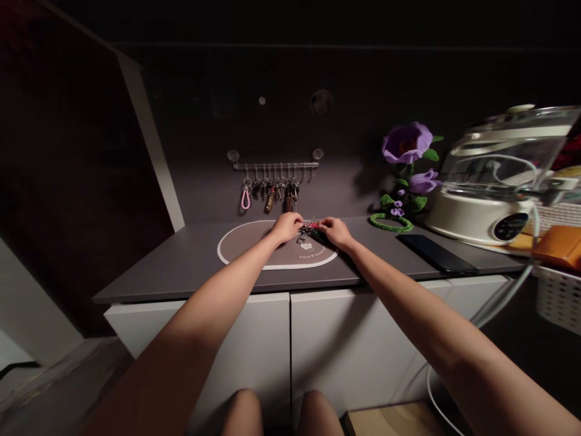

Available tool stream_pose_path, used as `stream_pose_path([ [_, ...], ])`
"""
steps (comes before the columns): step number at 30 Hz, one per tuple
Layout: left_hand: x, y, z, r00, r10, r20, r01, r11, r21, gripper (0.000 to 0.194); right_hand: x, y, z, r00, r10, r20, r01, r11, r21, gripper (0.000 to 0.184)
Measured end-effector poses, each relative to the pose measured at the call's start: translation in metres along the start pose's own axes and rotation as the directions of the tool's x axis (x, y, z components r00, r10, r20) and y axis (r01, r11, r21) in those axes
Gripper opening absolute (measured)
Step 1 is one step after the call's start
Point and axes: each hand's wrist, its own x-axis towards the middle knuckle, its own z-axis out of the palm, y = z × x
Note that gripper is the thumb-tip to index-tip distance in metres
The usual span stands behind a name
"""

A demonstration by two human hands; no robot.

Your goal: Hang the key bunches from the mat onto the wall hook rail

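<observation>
Both of my hands are over a small heap of keys [303, 232] on the right part of an oval brown mat [245, 248] with a white rim. My left hand [287, 227], fingers pinched together, is at the heap's left side and grips part of the keys. On the other side my right hand [336, 231] has its fingertips closed at a small red piece among them. Dark straps or fobs lie under the right hand. The exact piece in each pinch is too small to make out clearly.
Behind the mat, a clear hook rail [276, 165] on the wall carries several keys and a pink loop [246, 198]. To the right stand a purple knitted flower [408, 144], a black phone [436, 253], a cream appliance [476, 215] and a white basket [560, 300]. A cable hangs there.
</observation>
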Motion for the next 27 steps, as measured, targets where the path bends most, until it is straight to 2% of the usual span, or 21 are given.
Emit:
stream_pose_path([
  [2, 0.006, 0.003, 0.009, 1.0, 0.006, 0.012, -0.006, 1.0, 0.013, 0.018, -0.001, 0.001, -0.002, 1.0, 0.004, 0.001, -0.004, 0.995, -0.101, 0.01],
  [6, 0.014, 0.002, 0.024, 0.998, 0.052, 0.019, -0.053, 0.996, 0.07, 0.02, 0.001, 0.003, 0.0, 1.0, 0.022, 0.019, -0.018, 0.98, -0.2, 0.013],
  [12, 0.015, -0.01, 0.037, 0.994, 0.085, 0.069, -0.091, 0.992, 0.084, 0.022, 0.006, 0.004, 0.002, 0.999, 0.049, -0.001, -0.048, 0.975, -0.217, 0.013],
  [20, 0.014, -0.011, 0.036, 0.991, 0.11, 0.08, -0.117, 0.989, 0.087, 0.016, 0.009, 0.0, 0.002, 0.998, 0.069, -0.01, -0.069, 0.963, -0.262, 0.014],
  [27, 0.01, -0.009, 0.025, 0.993, 0.115, 0.041, -0.117, 0.991, 0.06, 0.014, 0.008, -0.001, 0.002, 0.997, 0.071, -0.015, -0.072, 0.965, -0.252, 0.014],
])
